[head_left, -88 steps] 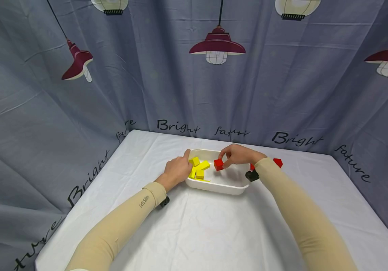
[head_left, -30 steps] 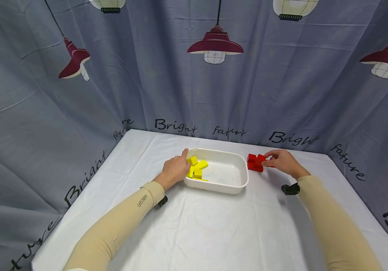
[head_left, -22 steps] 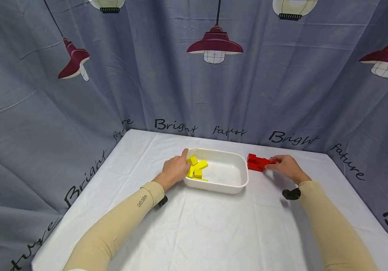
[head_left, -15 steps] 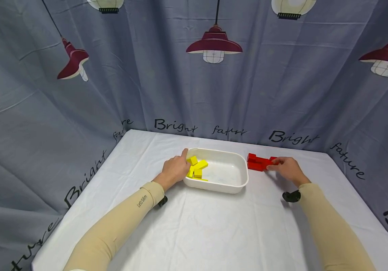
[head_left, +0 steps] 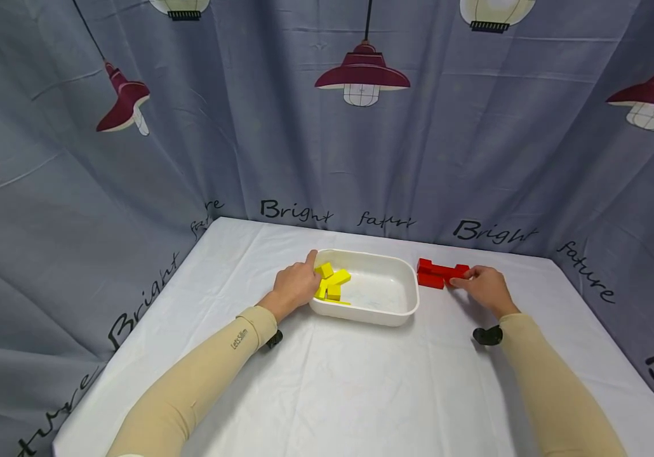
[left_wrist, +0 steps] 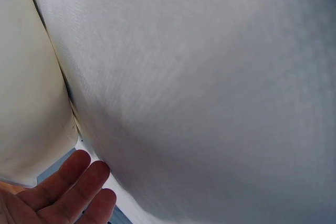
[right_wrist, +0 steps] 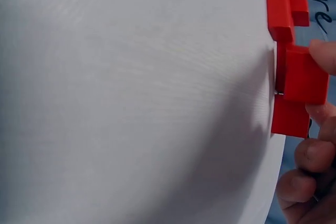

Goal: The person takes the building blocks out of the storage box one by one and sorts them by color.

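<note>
A white plastic tray stands on the table with several yellow blocks at its left end. My left hand holds the tray's left end, one finger stretched along the rim; its thumb is hidden. In the left wrist view three fingers show below the tray's outer wall. Just right of the tray lie several red blocks pushed together in a group. My right hand pinches a red block between thumb and index finger at the right end of that group.
A white cloth covers the table. Behind and beside it hangs a grey-blue curtain printed with lamps and lettering. Black wrist cameras sit under both wrists.
My right hand has gone from over the tray, where it held a red block, to the red group on the right. Lately it has shifted slightly toward me. The left hand stays put.
</note>
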`<state>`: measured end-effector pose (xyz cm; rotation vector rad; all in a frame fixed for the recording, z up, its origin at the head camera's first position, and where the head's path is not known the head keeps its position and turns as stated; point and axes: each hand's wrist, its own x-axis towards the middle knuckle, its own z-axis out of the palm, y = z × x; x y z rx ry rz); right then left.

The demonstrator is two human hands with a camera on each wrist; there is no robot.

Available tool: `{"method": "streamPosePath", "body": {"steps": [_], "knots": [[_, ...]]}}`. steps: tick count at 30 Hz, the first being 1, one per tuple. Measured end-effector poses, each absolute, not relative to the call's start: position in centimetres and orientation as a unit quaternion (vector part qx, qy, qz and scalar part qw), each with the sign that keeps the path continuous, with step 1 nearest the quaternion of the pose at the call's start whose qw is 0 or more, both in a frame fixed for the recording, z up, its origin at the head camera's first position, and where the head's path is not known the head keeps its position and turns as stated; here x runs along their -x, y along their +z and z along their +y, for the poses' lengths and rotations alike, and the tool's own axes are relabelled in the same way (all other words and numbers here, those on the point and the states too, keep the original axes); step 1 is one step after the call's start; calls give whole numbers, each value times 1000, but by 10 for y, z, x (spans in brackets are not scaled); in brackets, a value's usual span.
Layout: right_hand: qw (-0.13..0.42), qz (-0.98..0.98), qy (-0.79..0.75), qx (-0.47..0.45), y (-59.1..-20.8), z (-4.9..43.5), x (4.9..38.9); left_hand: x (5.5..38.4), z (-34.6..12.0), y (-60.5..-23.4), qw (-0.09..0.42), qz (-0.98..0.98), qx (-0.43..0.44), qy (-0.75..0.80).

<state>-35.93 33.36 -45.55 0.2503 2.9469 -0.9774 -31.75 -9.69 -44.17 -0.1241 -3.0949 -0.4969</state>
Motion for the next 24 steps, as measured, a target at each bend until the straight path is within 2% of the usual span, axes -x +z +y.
{"method": "streamPosePath", "body": {"steps": [6,13,24], "knots": [[22,960,-267,-85,-457,330,358,318,-97,-440,4,-987,41,-156],[-1,972,-224,-73,-455,324,356,319,-97,-442,1,-987,39,-156],[-5,976,-204,-76,-455,318,357,319,-97,-443,3,-986,42,-163]]}}
